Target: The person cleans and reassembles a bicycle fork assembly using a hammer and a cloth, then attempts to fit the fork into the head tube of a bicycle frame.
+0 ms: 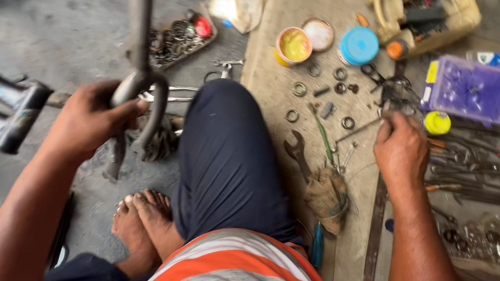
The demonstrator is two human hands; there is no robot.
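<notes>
From here I read the bicycle fork (138,42), upper left of centre, as stiff steel, fairly heavy and probably greasy, best held at its curved crown rather than on the long tube. My left hand (89,122) is wrapped tight round that crown. My right hand (401,148), right of centre, reaches down among small tools (461,160) on the wooden board (273,77); I cannot tell how far its fingers are open.
</notes>
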